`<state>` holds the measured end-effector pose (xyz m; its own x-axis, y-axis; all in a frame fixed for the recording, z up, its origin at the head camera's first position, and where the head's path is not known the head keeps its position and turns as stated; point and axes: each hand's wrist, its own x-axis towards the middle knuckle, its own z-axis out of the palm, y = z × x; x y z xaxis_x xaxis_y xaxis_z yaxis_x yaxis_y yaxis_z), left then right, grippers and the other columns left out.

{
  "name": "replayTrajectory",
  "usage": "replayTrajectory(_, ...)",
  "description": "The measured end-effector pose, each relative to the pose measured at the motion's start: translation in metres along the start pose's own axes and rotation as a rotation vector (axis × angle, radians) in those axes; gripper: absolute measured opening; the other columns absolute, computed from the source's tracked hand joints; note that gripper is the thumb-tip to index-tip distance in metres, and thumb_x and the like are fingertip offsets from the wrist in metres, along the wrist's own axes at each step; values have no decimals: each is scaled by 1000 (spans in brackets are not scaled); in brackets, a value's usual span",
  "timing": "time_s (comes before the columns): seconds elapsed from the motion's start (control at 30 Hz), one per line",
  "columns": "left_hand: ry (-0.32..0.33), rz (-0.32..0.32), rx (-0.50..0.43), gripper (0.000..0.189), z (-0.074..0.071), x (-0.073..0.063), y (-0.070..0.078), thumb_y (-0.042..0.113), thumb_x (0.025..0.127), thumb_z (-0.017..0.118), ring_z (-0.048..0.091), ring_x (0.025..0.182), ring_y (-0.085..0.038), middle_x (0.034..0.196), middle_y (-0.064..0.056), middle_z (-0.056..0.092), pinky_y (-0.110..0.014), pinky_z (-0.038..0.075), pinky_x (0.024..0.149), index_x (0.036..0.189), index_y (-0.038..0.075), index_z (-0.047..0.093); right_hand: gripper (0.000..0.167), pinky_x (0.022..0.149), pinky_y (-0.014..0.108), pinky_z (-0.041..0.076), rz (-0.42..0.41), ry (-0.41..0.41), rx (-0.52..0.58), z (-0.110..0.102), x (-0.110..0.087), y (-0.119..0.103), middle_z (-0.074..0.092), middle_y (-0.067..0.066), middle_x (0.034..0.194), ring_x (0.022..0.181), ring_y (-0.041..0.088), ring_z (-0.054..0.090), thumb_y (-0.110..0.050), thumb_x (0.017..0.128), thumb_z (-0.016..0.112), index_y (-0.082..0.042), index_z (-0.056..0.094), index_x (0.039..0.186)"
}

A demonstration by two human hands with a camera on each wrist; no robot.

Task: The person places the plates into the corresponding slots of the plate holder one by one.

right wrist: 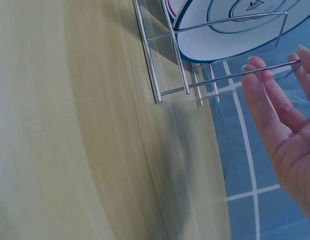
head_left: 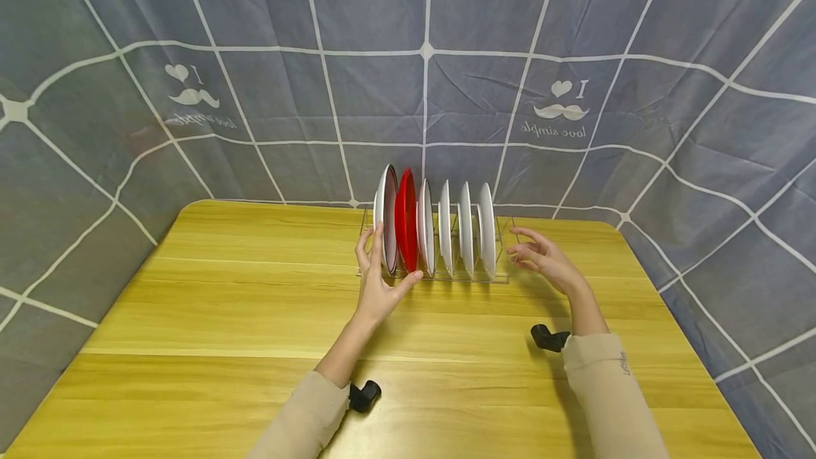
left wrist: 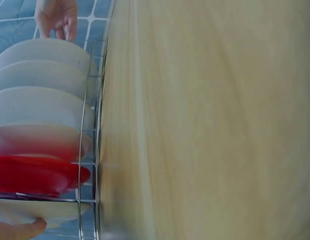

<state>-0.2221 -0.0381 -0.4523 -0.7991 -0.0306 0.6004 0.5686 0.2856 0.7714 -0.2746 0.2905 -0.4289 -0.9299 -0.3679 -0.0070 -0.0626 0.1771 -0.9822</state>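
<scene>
A wire dish rack [head_left: 500, 278] at the far side of the table holds several plates on edge. At its left end stands a white dish with a dark rim [head_left: 390, 232], then a red plate [head_left: 406, 222]. My left hand [head_left: 377, 296] is spread at that end, fingers against the white dish's outer side and thumb stretched along the rack's front. In the left wrist view a fingertip [left wrist: 30, 229] touches the pale dish. My right hand [head_left: 545, 258] is at the rack's right end, fingers slightly bent and touching the end wire [right wrist: 229, 77].
White plates [head_left: 465, 229] fill the rack's right part; the outermost plate [right wrist: 234, 30] has a blue rim and line pattern. The wooden table [head_left: 223, 317] spreads in front. A grey-blue checked curtain [head_left: 478, 98] hangs behind and at both sides.
</scene>
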Motion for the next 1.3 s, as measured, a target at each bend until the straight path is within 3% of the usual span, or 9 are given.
replayTrajectory(0.2,1,22,-13,95,-5,10,-8,5,66,78,22,128,-39,140,-25,15,-64,26,98,142,3,21,36,92,38,47,-37,26,4,13,-14,-1,63,-3,95,90,15,59,-9,95,48,-9,38,130)
replayTrajectory(0.33,-30,5,-51,91,-16,19,-4,-4,67,74,21,128,-41,139,-29,15,-63,23,100,140,-3,20,38,91,39,47,-37,70,0,26,-24,-2,63,-2,92,92,18,60,-9,94,49,-3,36,130)
replayTrajectory(0.5,-83,9,-99,84,-32,31,5,-6,71,69,20,126,-41,136,-31,18,-64,22,100,139,-5,20,45,89,36,49,-9,143,14,49,-35,-5,63,4,92,93,21,61,-9,94,51,5,30,130)
replayTrajectory(0.67,-138,33,-169,82,-42,43,-8,-10,73,64,21,126,-43,137,-30,17,-62,23,101,140,-5,17,42,84,33,51,38,265,22,78,-44,-8,62,12,91,91,22,62,-9,92,53,2,34,128)
replayTrajectory(0.87,-147,49,-179,80,-50,55,-20,-12,73,61,23,126,-43,139,-30,18,-58,23,102,140,-7,16,37,80,31,53,91,369,66,110,-49,-12,62,7,84,84,18,63,-3,90,53,1,38,124)
replayTrajectory(1.17,-108,20,-150,79,-53,60,-22,-8,74,62,24,125,-40,139,-32,19,-54,28,102,140,-8,18,35,79,36,54,91,387,154,128,-49,-16,61,4,79,79,18,64,1,88,55,2,38,119)
replayTrajectory(1.3,-82,16,-144,78,-52,59,-18,-8,75,62,25,125,-39,138,-31,21,-55,28,102,140,-7,20,38,82,40,52,67,333,155,122,-50,-14,61,10,85,82,22,64,0,88,56,3,37,121)
